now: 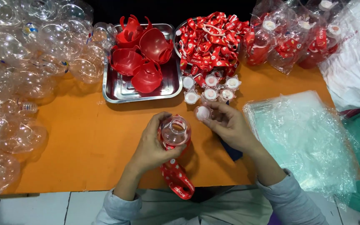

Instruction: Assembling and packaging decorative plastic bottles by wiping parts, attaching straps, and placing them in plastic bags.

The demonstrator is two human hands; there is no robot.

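Left hand: fingers curled shut around a clear round plastic bottle, mouth facing up, held just above the near middle of the orange surface.
Strap: a red printed lanyard strap hangs from the bottle and trails off the near edge.
Right hand: fingertips pinched on a small clear cap with white insert, held just right of the bottle mouth, not touching it.
Risk, cap: the pinch is light; a slip would likely drop the cap onto the surface, where it could roll.
Risk, bottle: the smooth wall may turn in the grip if the cap meets it off-centre.
Risk, strap: the hanging end could snag on the surface edge.
Far side: loose matching caps, a metal tray with red plastic cup halves, a round bowl of red straps.
Left: heaped empty clear bottles.
Right: stacked clear plastic bags; bagged finished bottles far right.
Obstructions: none between the hands.
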